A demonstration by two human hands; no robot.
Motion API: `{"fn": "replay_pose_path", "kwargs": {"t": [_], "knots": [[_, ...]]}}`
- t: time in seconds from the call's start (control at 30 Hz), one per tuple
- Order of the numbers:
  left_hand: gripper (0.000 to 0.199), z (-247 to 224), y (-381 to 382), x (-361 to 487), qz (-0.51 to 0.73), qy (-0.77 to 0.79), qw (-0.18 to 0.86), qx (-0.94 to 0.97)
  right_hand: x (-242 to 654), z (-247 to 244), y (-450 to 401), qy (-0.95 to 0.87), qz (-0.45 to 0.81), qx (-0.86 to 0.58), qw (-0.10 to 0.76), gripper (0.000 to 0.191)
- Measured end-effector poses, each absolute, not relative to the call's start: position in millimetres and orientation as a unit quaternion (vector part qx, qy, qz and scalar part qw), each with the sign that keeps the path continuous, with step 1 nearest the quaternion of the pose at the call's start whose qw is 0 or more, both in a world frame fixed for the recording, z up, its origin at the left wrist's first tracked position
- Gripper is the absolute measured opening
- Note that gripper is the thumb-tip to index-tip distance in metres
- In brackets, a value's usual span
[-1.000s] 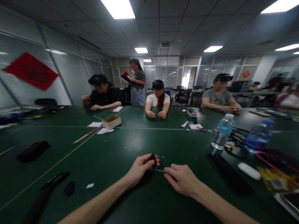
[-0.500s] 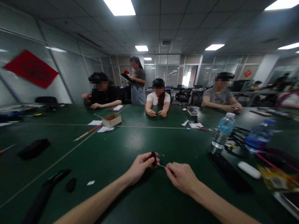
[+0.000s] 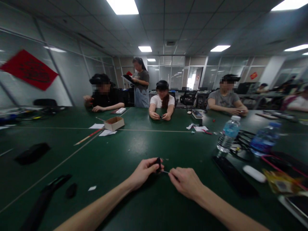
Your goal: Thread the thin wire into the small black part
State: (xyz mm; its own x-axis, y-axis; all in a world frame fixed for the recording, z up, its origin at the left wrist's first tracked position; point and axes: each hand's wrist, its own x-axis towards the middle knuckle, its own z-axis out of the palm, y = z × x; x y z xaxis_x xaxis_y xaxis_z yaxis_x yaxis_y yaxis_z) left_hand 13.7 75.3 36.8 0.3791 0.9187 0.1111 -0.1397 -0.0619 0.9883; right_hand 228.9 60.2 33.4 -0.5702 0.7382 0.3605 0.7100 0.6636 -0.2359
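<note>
While the left hand (image 3: 145, 170) pinches a small black piece (image 3: 158, 165) between thumb and fingers above the worktop (image 3: 144, 208), the right hand (image 3: 184, 180) is closed just to the right of that piece, its fingertips gripping a thin, pale rod (image 3: 165, 172). The rod's far end points at the lower part of the black piece; whether the two touch cannot be told.

Left of the black piece and nearer the wearer lie a white scrap (image 3: 92, 188), a small dark lump (image 3: 71, 190) and a long black object (image 3: 42, 200). Farther left of it sits a black block (image 3: 32, 153). Right of the piece lie a flat black slab (image 3: 234, 176) and a white rounded case (image 3: 254, 173), with a clear bottle (image 3: 228, 134) upright beyond the slab. Beyond the piece to the left, an open box (image 3: 117, 124) stands near a red-and-tan stick (image 3: 88, 137). Straight beyond the piece, a person in a white top (image 3: 158, 101) sits across the worktop, both hands together around something small and dark.
</note>
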Motion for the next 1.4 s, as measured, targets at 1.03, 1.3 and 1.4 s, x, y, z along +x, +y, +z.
{"fn": "replay_pose_path", "kwargs": {"t": [1.03, 1.3, 1.4], "knots": [[0.030, 32, 74, 21, 0.503, 0.366, 0.598, 0.504, 298, 43, 131, -0.701, 0.128, -0.628, 0.312, 0.021], [0.028, 39, 70, 20, 0.483, 0.365, 0.582, 0.542, 310, 33, 139, -0.746, 0.091, -0.610, 0.252, 0.031], [0.029, 40, 70, 20, 0.482, 0.369, 0.575, 0.548, 311, 28, 142, -0.745, 0.107, -0.615, 0.235, 0.026]]}}
